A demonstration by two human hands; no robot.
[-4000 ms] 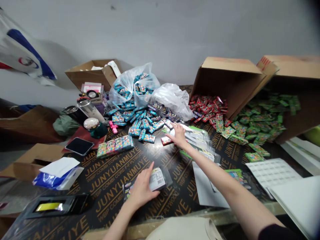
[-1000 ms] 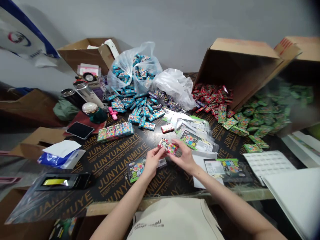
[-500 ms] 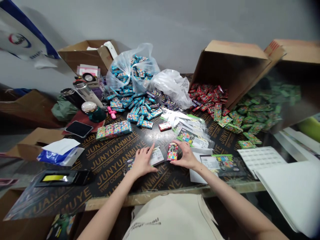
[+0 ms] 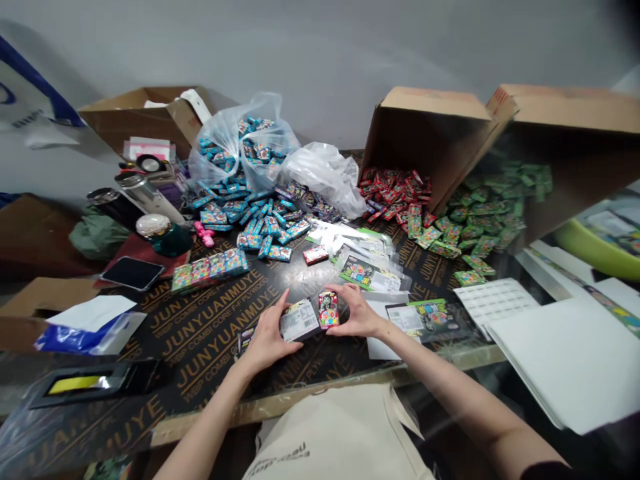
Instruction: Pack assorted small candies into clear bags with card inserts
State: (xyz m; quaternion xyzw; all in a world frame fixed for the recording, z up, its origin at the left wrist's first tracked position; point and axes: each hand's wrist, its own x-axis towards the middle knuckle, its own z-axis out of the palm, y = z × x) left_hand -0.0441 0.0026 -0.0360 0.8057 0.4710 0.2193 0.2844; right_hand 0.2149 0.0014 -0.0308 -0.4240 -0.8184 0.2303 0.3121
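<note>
My left hand (image 4: 269, 335) curls round a flat black packet (image 4: 300, 321) with a white barcode label, its thumb at the near edge and fingers at the far edge. My right hand (image 4: 356, 312) pinches a small red box (image 4: 329, 311) with a colourful print between thumb and fingers. The red box stands right beside the packet's right end; whether they touch I cannot tell. Part of the packet is hidden under my left hand. Beyond the hands lies another small red box (image 4: 316, 255). A row of joined colourful boxes (image 4: 211, 270) sits to the left.
Piles of blue boxes (image 4: 265, 227), red boxes (image 4: 395, 190) and green boxes (image 4: 480, 220) spread across the back. Printed sleeves (image 4: 367, 270) lie beyond my right hand. Cardboard cartons (image 4: 425, 127), a phone (image 4: 133, 272), flasks (image 4: 147, 197) and a tape dispenser (image 4: 100, 381) surround the work area.
The view has turned to the right, so everything sits further left. My left hand has changed from lying over the packet to gripping its edges. The red box stays in my right hand.
</note>
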